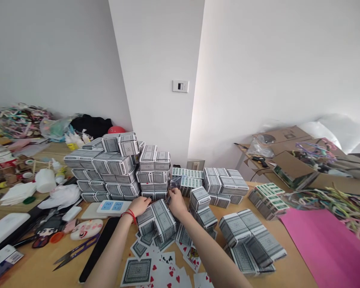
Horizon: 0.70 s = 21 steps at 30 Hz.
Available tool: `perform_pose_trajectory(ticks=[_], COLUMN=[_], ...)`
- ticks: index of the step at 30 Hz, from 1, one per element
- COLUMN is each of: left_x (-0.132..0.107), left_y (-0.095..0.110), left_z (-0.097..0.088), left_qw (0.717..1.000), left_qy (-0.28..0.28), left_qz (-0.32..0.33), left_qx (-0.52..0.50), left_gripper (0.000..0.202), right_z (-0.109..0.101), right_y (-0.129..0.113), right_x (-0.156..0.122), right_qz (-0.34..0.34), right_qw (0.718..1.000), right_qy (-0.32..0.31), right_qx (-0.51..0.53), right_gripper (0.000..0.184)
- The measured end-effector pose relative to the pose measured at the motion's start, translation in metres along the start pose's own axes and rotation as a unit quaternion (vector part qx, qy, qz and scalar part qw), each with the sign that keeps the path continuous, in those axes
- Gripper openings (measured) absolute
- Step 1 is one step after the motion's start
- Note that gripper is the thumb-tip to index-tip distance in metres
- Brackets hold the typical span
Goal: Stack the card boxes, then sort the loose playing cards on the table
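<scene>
My left hand (pixel 140 206), with a red cord on its wrist, reaches to the back left of a block of grey-backed playing cards (pixel 164 220). Its fingers are bent together, and what they grip is hidden. On the block's other side is my right hand (pixel 177 203), its fingers pinched together. A piece of dark, see-through plastic (pixel 175 182) shows right at those fingertips; whether they hold it I cannot tell. Behind the hands rise tall stacks of similar card blocks (pixel 115 165). Loose playing cards (pixel 162 269), some face up, lie between my forearms.
More card blocks (pixel 252 240) stand at the right, near green-and-white packs (pixel 269 200) and a pink sheet (pixel 327 248). Scissors (pixel 76 252), a black strip (pixel 100 248) and a power strip (pixel 112 207) lie at the left. Cardboard boxes (pixel 300 170) sit far right.
</scene>
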<state>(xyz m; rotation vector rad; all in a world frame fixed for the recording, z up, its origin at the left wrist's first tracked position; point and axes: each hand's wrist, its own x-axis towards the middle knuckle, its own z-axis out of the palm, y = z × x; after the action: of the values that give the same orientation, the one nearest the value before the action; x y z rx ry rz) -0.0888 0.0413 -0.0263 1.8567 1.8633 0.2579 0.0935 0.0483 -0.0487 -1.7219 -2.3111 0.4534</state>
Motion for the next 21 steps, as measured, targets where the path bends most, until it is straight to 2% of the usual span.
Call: perform_pose_trajectory(ticks=[3, 8, 16, 21], left_x=[-0.002, -0.003, -0.003, -0.005], left_y=[-0.006, -0.008, -0.001, 0.016], left_z=[-0.002, -0.002, -0.004, -0.005], left_qw=[1.0, 1.0, 1.0, 0.998], left_qy=[0.004, 0.003, 0.011, 0.03], left_qz=[-0.016, -0.015, 0.017, 0.058], left_qx=[-0.005, -0.009, -0.007, 0.003], left_gripper=[0.041, 0.039, 0.037, 0.037], right_z=[0.005, 0.007, 0.011, 0.013], right_y=[0.001, 0.006, -0.001, -0.008], right_x=[0.001, 0.007, 0.016, 0.025], right_qz=[0.016, 0.017, 0.02, 0.04], right_qw=[1.0, 1.0, 0.998, 0.994], right_qy=[0.023, 0.006, -0.012, -0.025], right_qx=[0.009, -0.001, -0.063, -0.094], right_gripper=[0.058, 0.065, 0.05, 0.04])
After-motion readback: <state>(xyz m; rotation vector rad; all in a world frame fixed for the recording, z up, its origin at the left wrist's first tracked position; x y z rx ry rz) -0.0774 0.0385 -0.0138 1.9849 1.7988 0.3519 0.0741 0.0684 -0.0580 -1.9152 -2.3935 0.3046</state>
